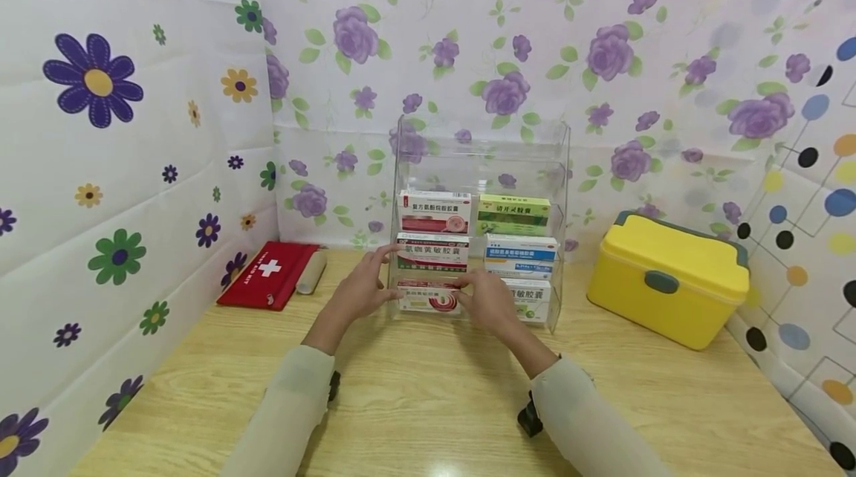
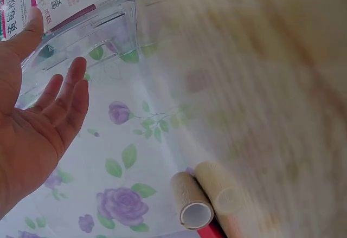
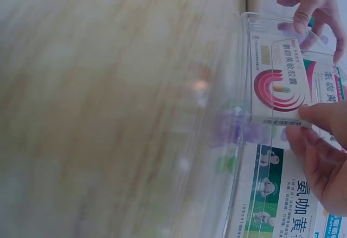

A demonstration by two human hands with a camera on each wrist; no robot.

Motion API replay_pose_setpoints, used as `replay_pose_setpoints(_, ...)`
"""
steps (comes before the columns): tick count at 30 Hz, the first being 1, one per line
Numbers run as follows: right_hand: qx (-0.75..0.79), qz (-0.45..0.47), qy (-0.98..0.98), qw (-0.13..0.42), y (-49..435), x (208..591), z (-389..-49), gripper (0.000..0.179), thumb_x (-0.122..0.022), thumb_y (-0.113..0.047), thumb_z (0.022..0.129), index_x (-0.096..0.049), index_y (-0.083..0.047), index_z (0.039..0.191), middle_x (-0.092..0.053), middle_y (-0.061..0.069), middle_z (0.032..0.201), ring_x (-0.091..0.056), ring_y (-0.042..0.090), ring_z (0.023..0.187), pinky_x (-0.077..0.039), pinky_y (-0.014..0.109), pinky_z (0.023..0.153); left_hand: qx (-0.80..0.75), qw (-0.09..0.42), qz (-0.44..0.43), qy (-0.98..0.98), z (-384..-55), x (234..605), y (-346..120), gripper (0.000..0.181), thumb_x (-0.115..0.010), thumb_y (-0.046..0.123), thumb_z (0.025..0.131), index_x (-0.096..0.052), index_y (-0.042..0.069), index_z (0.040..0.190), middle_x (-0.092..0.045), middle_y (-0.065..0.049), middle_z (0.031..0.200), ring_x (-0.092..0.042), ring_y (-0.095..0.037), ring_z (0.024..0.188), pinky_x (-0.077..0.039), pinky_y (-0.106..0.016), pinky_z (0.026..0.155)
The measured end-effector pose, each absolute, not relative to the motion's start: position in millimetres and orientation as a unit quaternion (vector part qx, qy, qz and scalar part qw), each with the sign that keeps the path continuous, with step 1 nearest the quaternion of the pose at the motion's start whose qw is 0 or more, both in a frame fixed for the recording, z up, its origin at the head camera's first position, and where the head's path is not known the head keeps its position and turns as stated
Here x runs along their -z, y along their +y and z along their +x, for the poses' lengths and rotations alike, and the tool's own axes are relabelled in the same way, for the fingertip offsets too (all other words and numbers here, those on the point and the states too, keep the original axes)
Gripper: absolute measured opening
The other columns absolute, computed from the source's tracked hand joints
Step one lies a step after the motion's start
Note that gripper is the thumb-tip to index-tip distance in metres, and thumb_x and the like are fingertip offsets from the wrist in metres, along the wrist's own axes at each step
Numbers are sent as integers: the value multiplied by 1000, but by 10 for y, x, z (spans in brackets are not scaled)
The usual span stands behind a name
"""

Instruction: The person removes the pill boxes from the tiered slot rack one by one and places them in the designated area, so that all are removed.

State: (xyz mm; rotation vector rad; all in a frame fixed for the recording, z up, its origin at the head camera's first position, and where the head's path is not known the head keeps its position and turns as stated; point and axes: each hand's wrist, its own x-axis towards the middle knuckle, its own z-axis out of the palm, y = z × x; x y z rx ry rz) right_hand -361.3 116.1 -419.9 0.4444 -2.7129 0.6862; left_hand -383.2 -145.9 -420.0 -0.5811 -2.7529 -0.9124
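Observation:
At the lower left of a clear tiered rack [image 1: 481,174] sits a white and red medicine box [image 1: 421,299]. My right hand [image 1: 491,302] pinches that box's right end between thumb and fingers, and the right wrist view shows the thumb on its corner. At the other end, my left hand [image 1: 361,286] has its thumb by the box's left edge, its other fingers extended loosely beside the rack. A green and white medicine box [image 3: 274,189] stands in the slot to the right, partly behind my right hand in the head view.
Higher tiers hold several more boxes, including a green one [image 1: 513,215] and a blue and white one [image 1: 520,255]. A red first aid pouch [image 1: 267,274] and beige bandage rolls [image 2: 192,200] lie left. A yellow case [image 1: 669,276] stands right. Patterned cloth walls surround the table.

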Motion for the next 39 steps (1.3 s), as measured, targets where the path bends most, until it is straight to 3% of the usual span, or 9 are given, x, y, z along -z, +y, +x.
replay_pose_setpoints(6,-268,175,-928,190,1180,4192,-3626,13,-77,-23,88,-80,-17,100,-71,1,104,-66,22,95,-53,39,75,324,85,-201,-920,-3849,4197,-1454,88,-80,19,85,-25,31,152,-48,-16,136,-63,-19,80,-52,-34,66)
replay_pose_setpoints(14,-337,195,-898,208,1195,4161,-3596,9,-77,-15,88,-79,-10,96,-71,4,102,-69,14,70,-55,32,62,316,78,-210,-922,-3836,4194,-1453,89,-79,18,86,-22,27,153,-55,-15,133,-64,-16,77,-53,-34,68)
replay_pose_setpoints(39,-382,183,-866,263,1399,4023,-3450,13,-76,-13,88,-78,-7,100,-70,8,100,-69,23,78,-57,36,64,323,81,-196,-922,-3868,4235,-1427,88,-80,18,86,-22,32,151,-60,-16,129,-65,-19,80,-53,-38,69)
